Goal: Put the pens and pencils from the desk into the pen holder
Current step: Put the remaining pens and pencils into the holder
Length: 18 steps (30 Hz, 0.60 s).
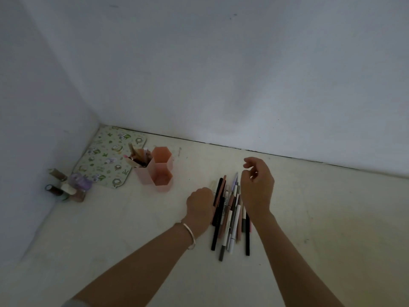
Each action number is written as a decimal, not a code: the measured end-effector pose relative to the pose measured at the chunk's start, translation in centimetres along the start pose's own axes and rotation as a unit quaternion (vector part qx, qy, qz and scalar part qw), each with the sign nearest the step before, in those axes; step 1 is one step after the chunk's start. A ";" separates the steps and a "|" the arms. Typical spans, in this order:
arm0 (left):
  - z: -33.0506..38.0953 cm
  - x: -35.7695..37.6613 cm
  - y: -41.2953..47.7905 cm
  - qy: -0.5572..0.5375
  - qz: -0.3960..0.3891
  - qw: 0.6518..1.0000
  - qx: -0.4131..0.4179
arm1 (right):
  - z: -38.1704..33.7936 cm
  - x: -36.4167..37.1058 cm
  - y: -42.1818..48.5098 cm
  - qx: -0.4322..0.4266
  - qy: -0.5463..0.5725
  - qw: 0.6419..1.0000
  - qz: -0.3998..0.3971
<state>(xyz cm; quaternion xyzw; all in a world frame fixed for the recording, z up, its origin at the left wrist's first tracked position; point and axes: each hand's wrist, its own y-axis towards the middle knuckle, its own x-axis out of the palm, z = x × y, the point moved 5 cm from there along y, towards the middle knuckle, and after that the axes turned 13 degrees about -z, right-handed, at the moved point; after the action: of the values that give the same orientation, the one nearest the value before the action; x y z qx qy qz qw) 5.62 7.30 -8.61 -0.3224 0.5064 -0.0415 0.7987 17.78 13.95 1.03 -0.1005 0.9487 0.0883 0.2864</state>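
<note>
The pens (230,214) lie in a heap on the desk (321,218), between both hands. The left hand (200,203) is a fist beside them, the right hand (256,187) loosely curled above, empty. Gathering begins; next, grasp some and carry them left to the pink holder (155,171)

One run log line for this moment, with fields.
stage: gathering | left hand: beside pens | right hand: over pens | pen holder: partly filled

A patterned mat (106,159) lies in the wall corner; small bottles (66,187) cluster just beside it.
</note>
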 end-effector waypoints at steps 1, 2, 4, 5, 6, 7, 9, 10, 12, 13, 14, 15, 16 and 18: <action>0.3 0.1 0.0 0.026 0.004 1.000 0.002 | -0.1 0.3 0.0 -0.001 0.002 1.000 -0.005; 0.5 0.2 -0.1 0.046 0.008 0.999 0.003 | -0.3 0.5 0.1 -0.002 0.004 1.000 -0.011; 0.7 0.2 0.0 0.069 0.015 0.997 0.006 | -0.4 0.9 0.1 0.002 0.010 1.000 -0.017; 0.8 0.2 0.0 0.080 0.017 0.997 0.008 | -0.3 1.0 0.1 0.005 0.015 1.000 -0.017; 0.9 0.2 0.0 0.093 0.018 0.995 0.011 | -0.3 1.1 0.1 0.008 0.021 1.000 -0.018; 1.0 0.1 0.0 0.106 0.020 0.994 0.012 | -0.3 1.2 0.1 0.007 0.025 0.999 -0.019; 1.2 0.1 -0.2 0.128 0.019 0.991 0.012 | -0.3 1.2 0.0 0.003 0.028 0.999 -0.020; 1.3 0.0 -0.3 0.132 0.013 0.991 0.015 | -0.3 1.2 0.0 0.001 0.027 0.999 -0.019; 1.5 -0.7 -0.7 0.120 0.007 0.992 0.028 | -0.2 1.1 0.0 0.005 0.028 0.999 -0.019; 1.3 -1.8 -1.0 0.103 0.013 0.994 0.036 | -0.1 1.0 0.0 0.007 0.028 0.999 -0.019; 1.1 -3.3 -1.4 0.077 0.029 0.996 0.044 | 0.0 0.8 0.0 0.008 0.027 0.999 -0.018; 0.7 -5.3 -1.8 0.042 0.056 0.996 0.054 | 0.2 0.7 0.1 0.010 0.025 0.999 -0.018; 0.1 -7.6 -2.4 -0.002 0.096 0.993 0.070 | 0.4 0.7 0.2 0.016 0.022 0.999 -0.021; -1.4 -12.7 -4.0 -0.107 0.190 0.970 0.103 | 1.0 1.5 0.6 0.050 0.007 0.998 -0.049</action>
<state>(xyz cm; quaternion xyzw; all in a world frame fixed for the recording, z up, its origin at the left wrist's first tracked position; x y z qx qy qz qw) -0.67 8.42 3.16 -0.1385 0.4629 0.0936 0.8705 16.90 14.53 -0.57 -0.1335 0.9477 0.0258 0.2889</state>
